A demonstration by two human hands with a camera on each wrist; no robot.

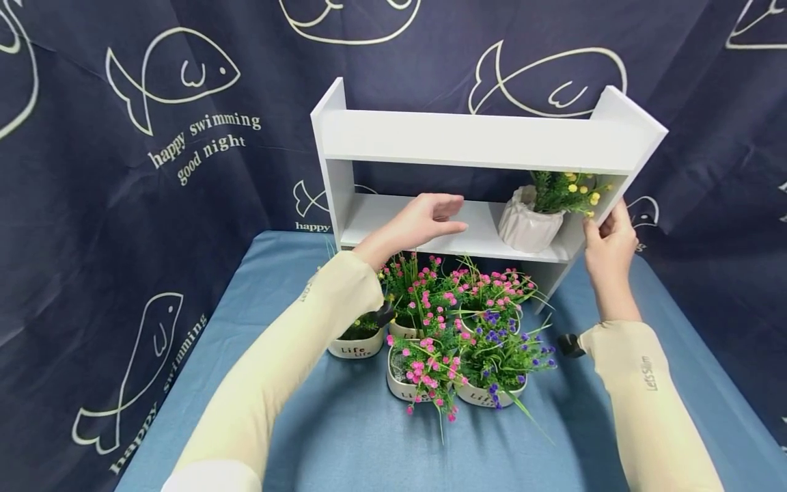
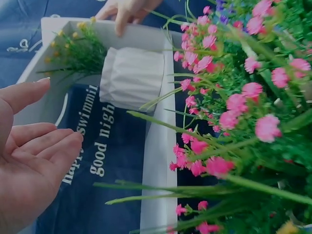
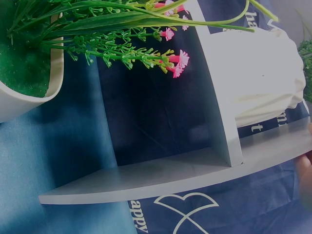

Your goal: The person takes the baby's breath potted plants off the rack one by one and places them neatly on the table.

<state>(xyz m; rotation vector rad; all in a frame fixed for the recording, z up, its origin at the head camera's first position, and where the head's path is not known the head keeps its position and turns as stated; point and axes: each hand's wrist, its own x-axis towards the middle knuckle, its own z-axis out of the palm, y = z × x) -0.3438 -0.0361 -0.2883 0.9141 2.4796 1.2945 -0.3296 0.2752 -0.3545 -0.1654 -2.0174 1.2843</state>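
My left hand [image 1: 424, 222] is in front of the middle board of a white shelf [image 1: 430, 140], fingers extended and thumb apart, holding nothing. In the left wrist view, its palm and straight fingers show beside the shelf opening. At the shelf's right side panel, my right hand [image 1: 613, 249] grips the front edge between thumb and fingers; only a sliver of it shows in the right wrist view. A white ribbed pot [image 1: 530, 227] with a yellow-flowered plant [image 1: 568, 191] stands upright at the right end of the middle board, next to the right hand.
Several white oval planters stand on the blue cloth before the shelf. They carry pink flowers [image 1: 430, 372], purple flowers [image 1: 501, 352] and, at left, a planter [image 1: 356, 347] partly behind my sleeve. A dark fish-print curtain [image 1: 203, 205] hangs behind.
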